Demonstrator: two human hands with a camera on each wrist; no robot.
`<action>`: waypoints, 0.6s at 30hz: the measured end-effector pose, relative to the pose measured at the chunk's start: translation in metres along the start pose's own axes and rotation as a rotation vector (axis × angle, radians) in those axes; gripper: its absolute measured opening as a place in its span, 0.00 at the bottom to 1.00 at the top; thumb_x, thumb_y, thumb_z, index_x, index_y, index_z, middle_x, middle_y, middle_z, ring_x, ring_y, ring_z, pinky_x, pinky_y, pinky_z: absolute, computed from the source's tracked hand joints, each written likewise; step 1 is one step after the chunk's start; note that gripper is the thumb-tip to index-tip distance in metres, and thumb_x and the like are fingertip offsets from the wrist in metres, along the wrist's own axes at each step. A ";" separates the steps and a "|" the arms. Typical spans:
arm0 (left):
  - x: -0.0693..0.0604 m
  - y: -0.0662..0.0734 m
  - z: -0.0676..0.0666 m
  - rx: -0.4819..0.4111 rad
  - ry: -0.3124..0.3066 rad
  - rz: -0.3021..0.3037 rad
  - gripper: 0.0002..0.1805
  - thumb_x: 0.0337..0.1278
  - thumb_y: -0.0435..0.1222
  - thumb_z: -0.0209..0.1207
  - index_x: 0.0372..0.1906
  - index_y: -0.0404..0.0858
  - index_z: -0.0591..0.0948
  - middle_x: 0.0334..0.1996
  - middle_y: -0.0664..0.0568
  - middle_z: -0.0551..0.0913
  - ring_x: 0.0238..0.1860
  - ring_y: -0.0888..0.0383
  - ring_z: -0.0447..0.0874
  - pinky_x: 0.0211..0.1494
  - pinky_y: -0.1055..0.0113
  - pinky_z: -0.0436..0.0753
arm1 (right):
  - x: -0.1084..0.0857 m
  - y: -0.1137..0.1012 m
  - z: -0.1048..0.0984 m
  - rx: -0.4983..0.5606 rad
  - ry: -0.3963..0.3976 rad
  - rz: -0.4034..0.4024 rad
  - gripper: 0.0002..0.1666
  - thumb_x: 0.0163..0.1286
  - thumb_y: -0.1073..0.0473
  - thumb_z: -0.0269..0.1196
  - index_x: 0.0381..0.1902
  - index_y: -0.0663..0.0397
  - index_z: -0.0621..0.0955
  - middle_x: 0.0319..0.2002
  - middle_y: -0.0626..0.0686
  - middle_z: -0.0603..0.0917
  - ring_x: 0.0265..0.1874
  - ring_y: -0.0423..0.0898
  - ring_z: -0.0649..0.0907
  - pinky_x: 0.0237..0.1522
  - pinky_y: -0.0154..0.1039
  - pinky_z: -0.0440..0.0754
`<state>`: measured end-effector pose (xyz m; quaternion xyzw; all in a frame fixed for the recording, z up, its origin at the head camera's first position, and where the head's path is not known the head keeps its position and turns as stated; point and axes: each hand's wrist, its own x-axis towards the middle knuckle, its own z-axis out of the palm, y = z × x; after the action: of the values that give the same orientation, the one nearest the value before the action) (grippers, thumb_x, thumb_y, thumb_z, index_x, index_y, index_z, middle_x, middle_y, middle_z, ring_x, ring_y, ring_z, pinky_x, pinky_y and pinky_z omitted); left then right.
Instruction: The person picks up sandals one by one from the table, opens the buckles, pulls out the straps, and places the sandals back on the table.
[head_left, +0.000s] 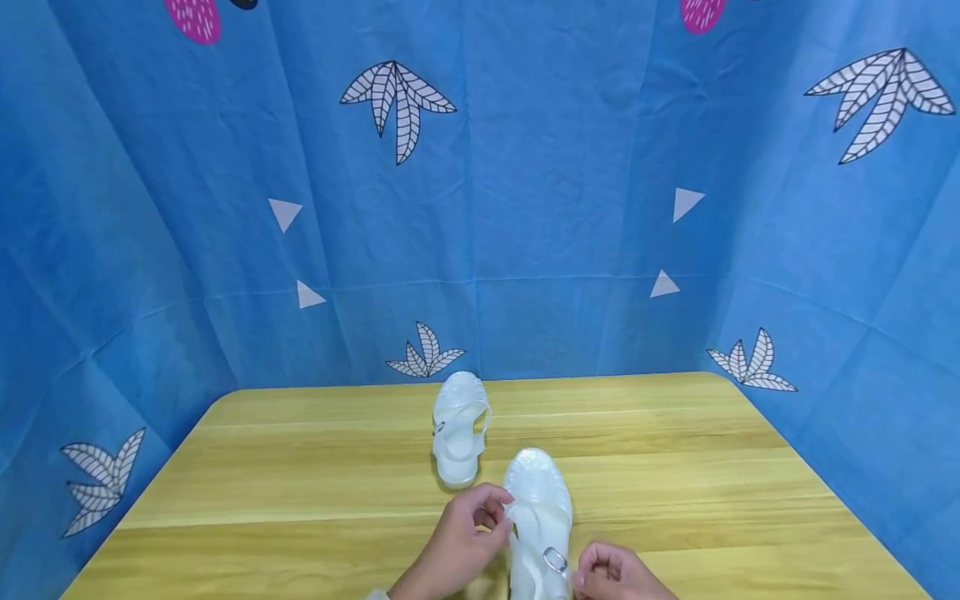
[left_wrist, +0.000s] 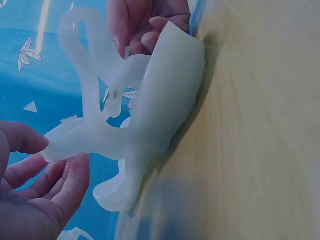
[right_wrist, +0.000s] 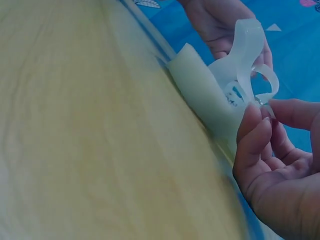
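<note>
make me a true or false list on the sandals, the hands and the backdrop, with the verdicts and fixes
1. The left hand pinches part of the near sandal. True.
2. The far sandal lies to the right of the near sandal in the head view. False: it lies to the left and farther back.
3. In the head view, the near sandal's buckle is on its right side. True.
4. The right hand is spread flat. False: it pinches the near sandal close to the buckle.
5. The backdrop is plain red. False: it is blue with printed leaves and triangles.
</note>
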<state>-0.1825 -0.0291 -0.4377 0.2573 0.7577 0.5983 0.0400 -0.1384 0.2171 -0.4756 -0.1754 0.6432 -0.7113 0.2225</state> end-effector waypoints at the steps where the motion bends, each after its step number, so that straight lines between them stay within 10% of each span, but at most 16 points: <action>1: 0.001 0.000 0.001 0.006 0.007 0.005 0.11 0.55 0.27 0.58 0.44 0.29 0.78 0.30 0.50 0.76 0.30 0.66 0.76 0.34 0.74 0.79 | 0.001 0.002 0.000 0.009 -0.003 0.002 0.20 0.66 0.63 0.56 0.34 0.80 0.63 0.25 0.40 0.79 0.20 0.30 0.74 0.22 0.24 0.73; 9: 0.019 0.006 0.016 0.251 0.035 0.129 0.14 0.54 0.31 0.62 0.46 0.34 0.79 0.43 0.49 0.77 0.44 0.57 0.78 0.42 0.70 0.81 | 0.001 0.010 0.004 0.081 0.024 0.046 0.08 0.67 0.63 0.55 0.35 0.65 0.72 0.29 0.45 0.80 0.25 0.34 0.78 0.29 0.28 0.77; 14: 0.028 0.013 0.027 0.514 -0.100 0.329 0.09 0.56 0.36 0.62 0.41 0.38 0.82 0.45 0.54 0.79 0.48 0.62 0.77 0.52 0.68 0.77 | 0.001 0.007 0.005 0.065 0.054 0.082 0.04 0.67 0.61 0.55 0.37 0.56 0.74 0.28 0.45 0.80 0.24 0.34 0.77 0.28 0.28 0.77; 18: 0.030 0.013 0.030 0.636 -0.218 0.358 0.07 0.58 0.40 0.61 0.39 0.43 0.84 0.45 0.59 0.81 0.50 0.65 0.77 0.52 0.65 0.74 | 0.001 0.004 0.006 0.070 0.062 0.109 0.04 0.67 0.61 0.55 0.36 0.56 0.75 0.26 0.44 0.80 0.23 0.34 0.77 0.28 0.28 0.77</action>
<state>-0.1931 0.0128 -0.4267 0.4475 0.8399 0.2997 -0.0667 -0.1359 0.2111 -0.4790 -0.1104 0.6332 -0.7252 0.2468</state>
